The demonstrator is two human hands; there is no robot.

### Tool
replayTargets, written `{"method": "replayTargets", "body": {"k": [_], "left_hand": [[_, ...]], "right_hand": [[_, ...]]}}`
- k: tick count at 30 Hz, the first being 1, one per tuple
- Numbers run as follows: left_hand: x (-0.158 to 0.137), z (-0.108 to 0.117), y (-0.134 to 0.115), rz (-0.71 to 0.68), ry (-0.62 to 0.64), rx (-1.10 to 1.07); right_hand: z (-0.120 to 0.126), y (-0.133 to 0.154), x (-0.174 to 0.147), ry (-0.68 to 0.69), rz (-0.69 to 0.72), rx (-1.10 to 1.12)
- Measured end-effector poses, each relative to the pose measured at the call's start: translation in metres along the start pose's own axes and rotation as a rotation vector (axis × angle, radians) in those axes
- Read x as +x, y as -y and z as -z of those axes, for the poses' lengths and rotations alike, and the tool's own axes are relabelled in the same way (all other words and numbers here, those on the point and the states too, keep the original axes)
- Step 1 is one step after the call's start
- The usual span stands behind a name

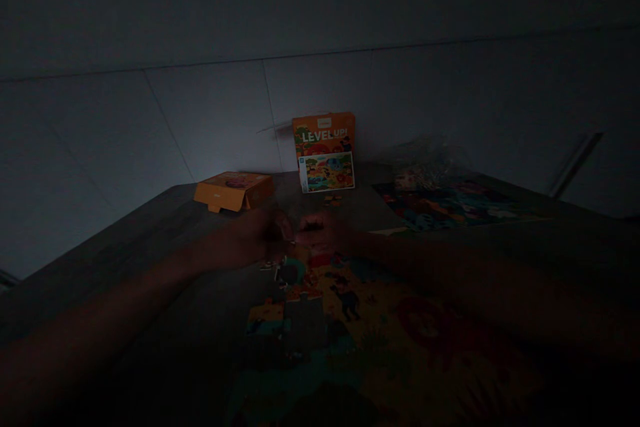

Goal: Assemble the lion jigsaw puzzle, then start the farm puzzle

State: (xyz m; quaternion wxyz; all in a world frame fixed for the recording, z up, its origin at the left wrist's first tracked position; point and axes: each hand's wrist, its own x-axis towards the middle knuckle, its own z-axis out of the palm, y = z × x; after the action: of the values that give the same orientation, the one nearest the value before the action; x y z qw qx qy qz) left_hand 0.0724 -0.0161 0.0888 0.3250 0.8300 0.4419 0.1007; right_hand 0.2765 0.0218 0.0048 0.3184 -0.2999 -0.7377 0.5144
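Note:
In dim light, my left hand (pixel 263 235) and my right hand (pixel 323 235) meet over the far edge of a partly assembled jigsaw puzzle (pixel 380 320). The fingers of both are curled closed, and a small pale edge shows between them. Whatever they grip is too dark and blurred to name. Below my left hand lie puzzle pieces (pixel 293 270) with pale edges. A separate-looking orange and teal section (pixel 266 317) borders a gap where the grey table shows. The puzzle pictures a red lion and a dark figure on orange ground.
An orange "LEVEL UP!" box (pixel 324 130) stands against the wall, a picture card (pixel 327 173) leaning on it. Left of it lies an open orange box (pixel 234 190). A few loose pieces (pixel 333 201) sit before the card. At right are another dark puzzle (pixel 450 210) and a clear plastic bag (pixel 427 163).

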Motion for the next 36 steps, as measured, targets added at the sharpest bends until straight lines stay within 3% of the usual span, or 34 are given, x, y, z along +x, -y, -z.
{"method": "replayTargets", "body": {"k": [3, 7, 10, 17, 25, 36], "left_hand": [[-0.008, -0.002, -0.009, 0.039, 0.03, 0.03], [-0.016, 0.0, -0.018, 0.102, 0.129, 0.122], [-0.018, -0.005, -0.016, 0.145, 0.219, 0.16], [-0.017, -0.02, -0.006, 0.053, 0.41, 0.265], [-0.015, -0.025, -0.003, -0.055, 0.447, 0.35], [-0.012, -0.026, -0.004, -0.114, 0.459, 0.367]], "right_hand": [[0.001, 0.003, -0.001, 0.042, 0.022, -0.009], [0.007, 0.007, -0.002, 0.296, 0.126, -0.268], [0.008, 0.006, -0.003, 0.421, 0.166, -0.304], [0.002, 0.004, -0.002, 0.513, 0.181, -0.34], [0.004, 0.011, -0.004, 0.637, 0.199, -0.41], [0.006, 0.018, -0.006, 0.701, 0.136, -0.445]]}}
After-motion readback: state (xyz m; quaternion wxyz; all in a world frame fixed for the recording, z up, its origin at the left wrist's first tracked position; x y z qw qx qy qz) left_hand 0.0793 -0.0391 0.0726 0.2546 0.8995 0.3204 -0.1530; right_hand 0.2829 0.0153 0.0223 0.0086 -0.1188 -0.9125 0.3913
